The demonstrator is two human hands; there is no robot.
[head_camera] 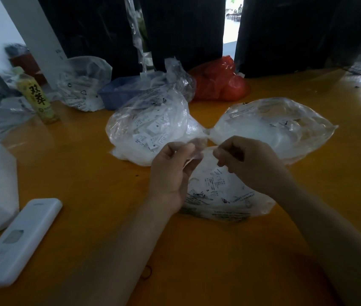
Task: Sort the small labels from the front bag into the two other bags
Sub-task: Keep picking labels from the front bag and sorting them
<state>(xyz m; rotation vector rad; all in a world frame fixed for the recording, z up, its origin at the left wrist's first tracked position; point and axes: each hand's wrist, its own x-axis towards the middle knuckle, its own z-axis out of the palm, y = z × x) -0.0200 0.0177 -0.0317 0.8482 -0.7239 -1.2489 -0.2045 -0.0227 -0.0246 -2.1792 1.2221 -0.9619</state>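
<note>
Orange table [82, 173], dim light, black curtain behind w/ a bright gap in it. Front bag [221, 193] lies nearest the person, clear plastic w/ small labels [216, 182] showing through it. Left hand [170, 171] and right hand [248, 160] both hold the bag's mouth, fingers curled and pinching the film on either side, apparently pulling it open; the exact pinch is blurred, so hard to say if a label is between the fingertips too.

Two target bags sit just beyond: left bag [148, 127], well filled w/ labels, and right bag [285, 127], looking nearly empty, their near corners almost touching above the hands.

Off to the side: white power bank [18, 241] at front left, green bottle [38, 96] further back, red bag [219, 80] by the curtain.

Risks, imo: thin film could tear or slip from the pinch if pulled hard, spilling labels onto the table. Bags look alike and sit close, so a label could easily go in the wrong one. Labels are tiny and may cling together.
</note>
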